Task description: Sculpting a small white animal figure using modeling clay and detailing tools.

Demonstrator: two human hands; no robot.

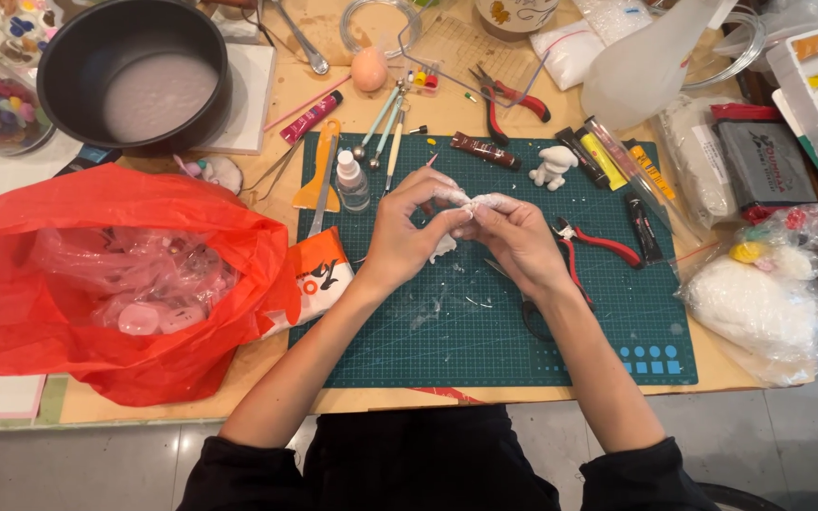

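**White clay pinched between both hands above the mat**

We hold a small lump of white clay (471,202) between the fingertips of both hands, over the middle of the green cutting mat (560,331). The left hand (407,232) comes in from the left, the right hand (520,241) from the right, and they meet at the lump. The fingers (447,194) of each hand are bent and closed on the clay; white smears coat them.

The lump sits at the far end of both hands, just beyond the knuckles, with its long axis running left to right from one set of fingertips to the other. Neither hand is nearer: both touch it. A further bit of white clay shows just below the left hand; we cannot tell whether it is joined to the pinched piece.

Red-handled pliers (598,241) lie on the mat just right of the right hand. A small white figure (554,166) stands farther off, and a dropper bottle (352,180) stands far left of the hands. A red bag (97,274) covers the left of the worktop (267,364).
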